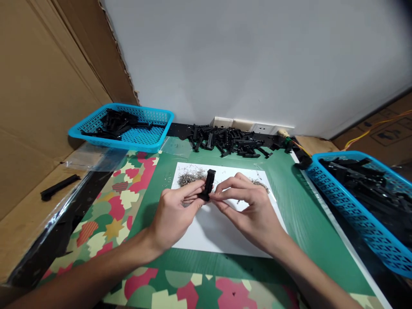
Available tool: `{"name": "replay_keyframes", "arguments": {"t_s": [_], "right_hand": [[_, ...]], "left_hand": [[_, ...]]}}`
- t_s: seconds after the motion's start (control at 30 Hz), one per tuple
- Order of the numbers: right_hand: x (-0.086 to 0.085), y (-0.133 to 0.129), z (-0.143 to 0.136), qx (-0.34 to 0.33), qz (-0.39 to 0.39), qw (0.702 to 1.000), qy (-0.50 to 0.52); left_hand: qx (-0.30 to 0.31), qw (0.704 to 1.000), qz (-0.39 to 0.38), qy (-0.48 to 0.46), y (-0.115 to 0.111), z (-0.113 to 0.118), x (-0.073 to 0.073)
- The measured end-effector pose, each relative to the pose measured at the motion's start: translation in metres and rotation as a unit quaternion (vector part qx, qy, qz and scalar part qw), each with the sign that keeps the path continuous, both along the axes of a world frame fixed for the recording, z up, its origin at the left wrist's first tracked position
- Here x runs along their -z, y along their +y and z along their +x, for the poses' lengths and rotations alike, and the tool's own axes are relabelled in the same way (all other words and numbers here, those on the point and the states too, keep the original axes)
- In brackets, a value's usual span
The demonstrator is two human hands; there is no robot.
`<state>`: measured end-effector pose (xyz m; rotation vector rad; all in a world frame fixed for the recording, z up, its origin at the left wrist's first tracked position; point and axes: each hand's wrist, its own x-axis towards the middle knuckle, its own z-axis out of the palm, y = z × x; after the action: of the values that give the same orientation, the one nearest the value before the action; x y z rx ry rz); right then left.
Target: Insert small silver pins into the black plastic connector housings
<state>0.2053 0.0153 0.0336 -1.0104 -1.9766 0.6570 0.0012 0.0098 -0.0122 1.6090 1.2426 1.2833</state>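
Upright over a white sheet of paper (222,234) stands a long black plastic part (210,182) with a wider foot, shaped like a small magazine. My left hand (175,214) grips it near its lower end between thumb and fingers. At the foot of the part, my right hand (247,201) has thumb and forefinger pinched together; whatever is between those fingertips is too small to make out. Behind my left fingers lies a heap of tiny metal pieces (191,177). A smaller heap of similar metal pieces (260,185) sits behind my right hand, partly hidden.
Many loose black parts (228,140) are piled along the wall. A blue basket (144,139) at the back left and another blue basket (357,229) at the right hold black pieces. One black part (60,187) lies on cardboard at the left. Wall sockets (262,128) sit behind the pile.
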Motion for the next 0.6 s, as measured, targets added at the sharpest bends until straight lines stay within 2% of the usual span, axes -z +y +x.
{"name": "replay_keyframes", "arguments": {"t_s": [0.2,0.47,0.6], "right_hand": [[0.002,0.001,-0.001,-0.005,-0.044,0.999,0.018],[0.005,0.003,0.004,-0.027,-0.160,0.982,0.100],[0.005,0.003,0.006,-0.026,-0.194,0.974,0.110]], "left_hand": [[0.007,1.000,0.009,-0.003,0.004,-0.001,0.002],[0.054,0.998,0.000,-0.030,0.004,-0.002,-0.006],[0.076,0.997,-0.016,-0.031,0.004,-0.003,-0.007]]}}
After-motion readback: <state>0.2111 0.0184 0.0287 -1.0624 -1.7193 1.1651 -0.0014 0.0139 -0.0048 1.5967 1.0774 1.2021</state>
